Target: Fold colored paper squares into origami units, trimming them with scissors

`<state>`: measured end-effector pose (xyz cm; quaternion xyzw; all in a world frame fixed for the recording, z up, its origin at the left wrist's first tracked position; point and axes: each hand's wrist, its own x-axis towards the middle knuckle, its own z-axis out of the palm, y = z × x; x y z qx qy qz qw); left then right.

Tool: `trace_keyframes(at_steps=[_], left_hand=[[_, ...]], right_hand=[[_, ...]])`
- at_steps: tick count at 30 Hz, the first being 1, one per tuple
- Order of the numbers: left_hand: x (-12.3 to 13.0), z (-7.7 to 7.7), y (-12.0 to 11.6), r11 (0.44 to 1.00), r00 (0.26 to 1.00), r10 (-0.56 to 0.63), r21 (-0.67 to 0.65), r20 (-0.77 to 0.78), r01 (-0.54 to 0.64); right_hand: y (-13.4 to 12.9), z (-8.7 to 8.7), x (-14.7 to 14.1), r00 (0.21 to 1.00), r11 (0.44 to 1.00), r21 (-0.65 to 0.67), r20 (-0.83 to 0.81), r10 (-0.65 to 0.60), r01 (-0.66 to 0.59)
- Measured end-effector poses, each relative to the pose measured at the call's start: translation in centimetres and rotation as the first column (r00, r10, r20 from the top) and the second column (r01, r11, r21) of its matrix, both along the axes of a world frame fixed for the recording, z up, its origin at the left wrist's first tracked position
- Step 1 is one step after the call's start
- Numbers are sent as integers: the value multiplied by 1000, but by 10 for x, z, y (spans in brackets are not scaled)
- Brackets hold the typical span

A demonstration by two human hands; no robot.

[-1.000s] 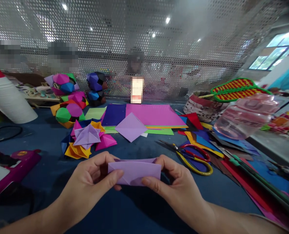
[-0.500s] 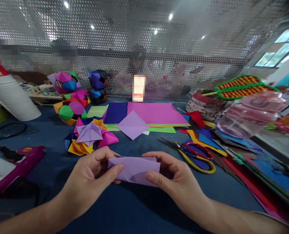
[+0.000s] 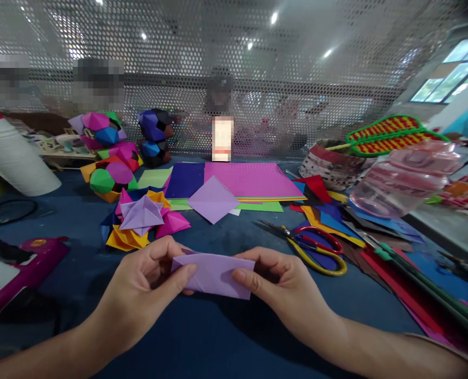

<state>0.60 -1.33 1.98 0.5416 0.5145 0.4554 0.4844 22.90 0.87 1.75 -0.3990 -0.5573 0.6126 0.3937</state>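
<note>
A folded sheet of lilac paper [image 3: 216, 276] is held level above the blue table, in the middle of the head view. My left hand [image 3: 150, 287] pinches its left end, thumb in front and fingers behind. At the other end my right hand [image 3: 277, 279] grips it the same way, thumb on the near face. The fingertips behind the paper are partly hidden. Beyond the hands lies a flat lilac paper square [image 3: 213, 201], turned cornerwise. To its left sits a folded paper star [image 3: 142, 215] in lilac, magenta, orange and navy.
Scissors [image 3: 316, 247] with red and yellow handles lie right of my hands. Behind is stacked pink paper [image 3: 249, 179]. Folded paper balls [image 3: 113, 179] and paper cups [image 3: 18, 158] stand left, near a magenta glue gun [image 3: 36, 263]. A pink bottle [image 3: 403, 181] stands right, beside paper scraps and a cutter [image 3: 399, 258].
Both hands still hold the folded lilac paper, whose front and back layers now sit closer together at the right end. The whole view has shifted slightly.
</note>
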Motion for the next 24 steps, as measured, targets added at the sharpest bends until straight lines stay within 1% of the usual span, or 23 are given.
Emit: trace_keyframes(at_steps=[4,7,10,14,20,24], left_hand=[[4,3,0,1000,999,10,8,-30,-9],[6,6,0,1000,1000,9,13,8,-9],[6,8,1,1000,996,-28,-6,79,29],[5,8,1,995,990,-84,-37,112,89],[4,7,1,992,986,-126,-5,111,127],[3,6,3,993,988,-115,1,98,116]], right_hand=[[2,1,-1,999,1000,-11,31,-17,17],[2,1,-1,999,1000,-16,44,-16,17],[2,1,-1,997,1000,-12,70,-21,22],[3,1,0,993,1000,7,116,-23,23],[4,1,1,988,999,39,154,-26,20],[3,1,1,988,999,34,151,-32,27]])
